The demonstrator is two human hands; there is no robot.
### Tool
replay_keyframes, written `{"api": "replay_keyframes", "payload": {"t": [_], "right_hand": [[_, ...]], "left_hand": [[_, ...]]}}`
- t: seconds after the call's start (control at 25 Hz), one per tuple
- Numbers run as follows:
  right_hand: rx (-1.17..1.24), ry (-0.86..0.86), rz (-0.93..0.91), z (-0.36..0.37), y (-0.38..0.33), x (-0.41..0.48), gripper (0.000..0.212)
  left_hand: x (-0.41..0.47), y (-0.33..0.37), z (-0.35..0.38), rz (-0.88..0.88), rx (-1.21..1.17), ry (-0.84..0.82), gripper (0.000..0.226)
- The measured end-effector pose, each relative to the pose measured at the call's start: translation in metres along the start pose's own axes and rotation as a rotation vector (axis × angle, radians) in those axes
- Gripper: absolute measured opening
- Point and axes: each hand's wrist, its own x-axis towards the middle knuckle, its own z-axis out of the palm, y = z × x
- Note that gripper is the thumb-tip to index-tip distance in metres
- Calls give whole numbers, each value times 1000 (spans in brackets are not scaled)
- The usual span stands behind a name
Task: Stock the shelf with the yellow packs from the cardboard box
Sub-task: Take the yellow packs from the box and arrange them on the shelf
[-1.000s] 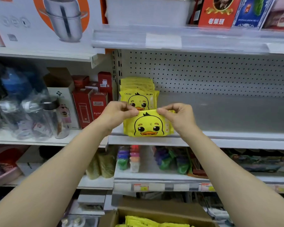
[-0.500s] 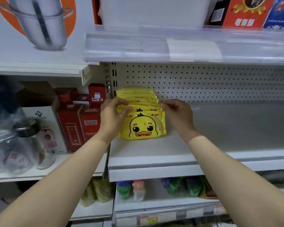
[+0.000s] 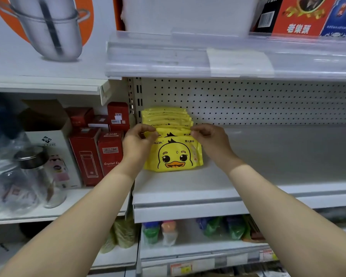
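Note:
A row of yellow duck-face packs [image 3: 166, 116] stands upright at the left end of the grey shelf [image 3: 188, 188], against the pegboard back. The front yellow pack [image 3: 176, 154] shows its full duck face and stands on the shelf. My left hand [image 3: 137, 142] pinches the top left corner of the front of the row. My right hand [image 3: 208, 137] pinches the top right corner. Whether my fingers hold the front pack alone or also the one just behind it is unclear. The cardboard box is out of view.
Red boxes [image 3: 100, 150] and a white carton [image 3: 54, 148] fill the neighbouring shelf on the left, with glass jars [image 3: 34, 176] in front. The upper shelf edge [image 3: 188, 58] overhangs the row. The lower shelf [image 3: 198, 250] holds coloured bottles and packs.
Both hands carried the yellow pack from the shelf's front edge back to the row and stood it upright against the other packs. The cardboard box has dropped out of view.

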Motion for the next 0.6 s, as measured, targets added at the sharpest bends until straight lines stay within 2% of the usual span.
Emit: {"api": "replay_keyframes", "payload": {"t": [0.08, 0.32, 0.6], "right_hand": [[49, 19, -12, 0, -3, 0, 16], [216, 141, -152, -15, -35, 1, 28], [211, 105, -184, -44, -36, -27, 30]], "left_hand": [[0, 5, -2, 27, -36, 17, 17], [-5, 40, -4, 291, -148, 45, 25], [-47, 53, -3, 275, -157, -18, 23]]}}
